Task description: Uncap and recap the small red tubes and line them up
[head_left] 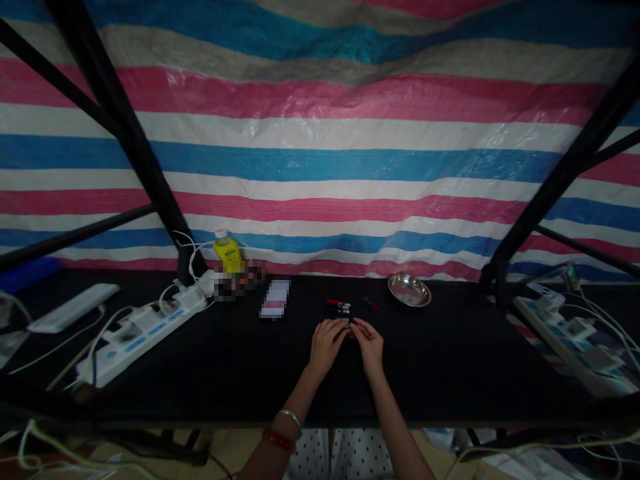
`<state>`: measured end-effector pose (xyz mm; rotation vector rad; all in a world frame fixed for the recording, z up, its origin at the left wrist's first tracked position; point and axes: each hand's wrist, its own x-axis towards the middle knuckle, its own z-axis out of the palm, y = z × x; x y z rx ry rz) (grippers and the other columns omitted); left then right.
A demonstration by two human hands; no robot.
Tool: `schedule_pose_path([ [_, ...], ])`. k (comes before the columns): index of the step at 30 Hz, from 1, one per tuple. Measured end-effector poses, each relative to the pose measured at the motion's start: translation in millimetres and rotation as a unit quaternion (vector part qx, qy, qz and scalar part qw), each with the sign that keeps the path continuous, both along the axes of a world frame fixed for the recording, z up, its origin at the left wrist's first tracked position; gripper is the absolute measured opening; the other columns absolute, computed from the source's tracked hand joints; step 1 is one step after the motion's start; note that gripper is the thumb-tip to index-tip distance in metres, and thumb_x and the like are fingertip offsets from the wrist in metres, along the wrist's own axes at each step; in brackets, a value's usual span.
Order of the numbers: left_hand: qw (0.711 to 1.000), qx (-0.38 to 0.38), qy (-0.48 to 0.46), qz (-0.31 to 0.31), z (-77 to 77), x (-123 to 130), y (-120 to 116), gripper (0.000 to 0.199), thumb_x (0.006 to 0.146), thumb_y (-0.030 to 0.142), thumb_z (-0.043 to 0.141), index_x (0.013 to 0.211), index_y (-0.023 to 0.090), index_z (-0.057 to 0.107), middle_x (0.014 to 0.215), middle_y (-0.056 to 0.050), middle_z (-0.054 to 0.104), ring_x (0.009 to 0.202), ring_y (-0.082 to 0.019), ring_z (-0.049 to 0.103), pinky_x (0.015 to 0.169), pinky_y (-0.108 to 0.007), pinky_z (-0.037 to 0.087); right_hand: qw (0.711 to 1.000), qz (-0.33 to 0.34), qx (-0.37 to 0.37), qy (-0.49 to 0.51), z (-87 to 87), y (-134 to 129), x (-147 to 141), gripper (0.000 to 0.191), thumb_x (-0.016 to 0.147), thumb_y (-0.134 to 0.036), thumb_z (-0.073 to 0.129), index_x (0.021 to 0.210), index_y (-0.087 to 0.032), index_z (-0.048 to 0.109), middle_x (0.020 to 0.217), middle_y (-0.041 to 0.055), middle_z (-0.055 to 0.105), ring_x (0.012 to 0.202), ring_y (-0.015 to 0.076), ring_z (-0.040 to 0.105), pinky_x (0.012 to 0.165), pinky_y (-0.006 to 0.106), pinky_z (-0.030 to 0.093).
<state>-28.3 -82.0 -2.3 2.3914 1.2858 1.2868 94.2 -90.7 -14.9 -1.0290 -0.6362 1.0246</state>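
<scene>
My left hand [327, 341] and my right hand [369, 341] meet fingertip to fingertip just above the black table. Both are closed in a pinch around something small and whitish between them, mostly hidden by the fingers. Just beyond my left fingers lie several small slim pieces with silvery ends, among them a red one [337, 303] and a black one [338, 310]. Farther right, past my right fingers, rests a small item with a red part [372, 305] and a dark part. Their exact kind is too small to tell.
A shiny metal dish [409, 291] stands back right. To the left lie a phone [275, 299], a yellow bottle [229, 255] and a white power strip [145, 337] with cables. Another power strip [575, 343] is at right. Black frame posts flank a striped sheet [325, 163].
</scene>
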Motion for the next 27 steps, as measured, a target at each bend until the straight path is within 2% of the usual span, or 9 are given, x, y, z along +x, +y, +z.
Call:
schedule_pose_path([
  [3,0.999,0.002,-0.003,0.04,1.3,0.6,1.3,0.03,0.085,0.035,0.053,0.113,0.025,0.059,0.11,-0.006,0.064,0.102,-0.02,0.055,0.087,-0.039,0.042,0.998,-0.041,-0.01,0.043,-3.5,8.2,5.3,0.044,0.054,-0.036,0.078,0.089,-0.013,0.066,0.074,0.0063,0.07,0.067,0.0188,0.067,0.06,0.028,0.053],
  [6,0.991,-0.021,-0.035,0.129,-0.6,-0.7,8.6,0.03,0.087,0.033,0.048,0.113,0.024,0.059,0.116,-0.009,0.06,0.108,-0.024,0.052,0.092,-0.045,0.036,0.993,-0.08,-0.024,0.083,-6.3,22.0,14.6,0.041,0.051,-0.035,0.078,0.085,-0.015,0.065,0.073,0.0052,0.07,0.072,0.021,0.069,0.062,0.03,0.055],
  [9,0.971,-0.086,-0.083,0.208,-6.2,-4.3,21.4,0.032,0.089,0.034,0.043,0.115,0.021,0.056,0.116,-0.012,0.06,0.11,-0.027,0.051,0.091,-0.05,0.034,0.991,-0.058,-0.046,0.108,-8.7,37.0,24.1,0.035,0.049,-0.032,0.079,0.076,-0.016,0.063,0.065,0.0035,0.069,0.067,0.0211,0.069,0.062,0.033,0.056],
  [11,0.96,-0.131,-0.1,0.227,-10.7,-7.0,29.6,0.034,0.088,0.035,0.043,0.117,0.019,0.054,0.114,-0.013,0.061,0.11,-0.027,0.052,0.091,-0.052,0.033,0.991,-0.035,-0.06,0.117,-10.0,45.1,28.2,0.032,0.048,-0.03,0.08,0.07,-0.016,0.062,0.06,0.0033,0.068,0.063,0.0212,0.068,0.06,0.034,0.057],
  [14,0.959,-0.156,-0.096,0.215,-16.3,-9.2,37.0,0.036,0.087,0.034,0.045,0.118,0.018,0.053,0.112,-0.013,0.063,0.11,-0.027,0.052,0.092,-0.053,0.032,0.99,-0.014,-0.07,0.119,-11.1,53.2,29.0,0.031,0.045,-0.027,0.081,0.065,-0.016,0.06,0.056,0.0034,0.067,0.057,0.0211,0.067,0.056,0.035,0.057],
  [20,0.969,-0.13,-0.062,0.199,-19.4,-7.2,35.8,0.032,0.087,0.031,0.044,0.115,0.02,0.054,0.108,-0.012,0.065,0.106,-0.026,0.055,0.091,-0.05,0.032,0.991,0.012,-0.069,0.113,-9.5,60.3,21.9,0.034,0.043,-0.027,0.082,0.065,-0.015,0.06,0.055,0.0034,0.066,0.056,0.0226,0.067,0.052,0.036,0.057],
  [23,0.977,-0.084,-0.053,0.188,-17.9,-6.6,31.2,0.032,0.087,0.024,0.044,0.117,0.021,0.054,0.111,-0.012,0.063,0.107,-0.025,0.054,0.092,-0.049,0.032,0.992,0.022,-0.055,0.11,-6.7,58.3,18.4,0.035,0.046,-0.028,0.081,0.07,-0.015,0.06,0.058,0.003,0.065,0.062,0.0233,0.068,0.059,0.037,0.058],
  [27,0.983,-0.019,-0.081,0.162,-16.6,-7.8,25.9,0.033,0.088,0.021,0.041,0.118,0.023,0.054,0.112,-0.01,0.06,0.106,-0.022,0.055,0.09,-0.044,0.037,0.994,-0.005,-0.011,0.105,-0.6,46.3,9.2,0.037,0.053,-0.032,0.078,0.081,-0.015,0.061,0.066,0.0028,0.067,0.074,0.0227,0.069,0.071,0.037,0.057],
])
